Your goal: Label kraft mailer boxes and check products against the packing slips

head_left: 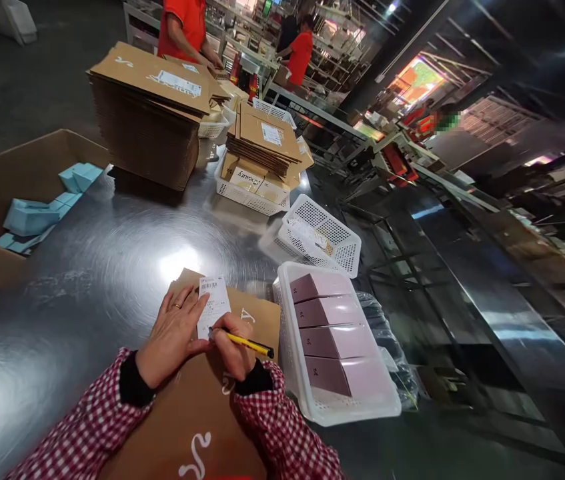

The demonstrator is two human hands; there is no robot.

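A flat brown cardboard box with a white logo lies on the metal table in front of me. A white printed label sits on its far end. My left hand, with a ring on one finger, lies flat beside the label and touches its left edge. My right hand grips a yellow pen, its tip at the label's lower part. Both sleeves are red and white check.
A white basket holding several mauve boxes stands right of the box. Empty white baskets, stacks of flat cartons and a carton with pale blue boxes lie beyond. People in red shirts work at the far end.
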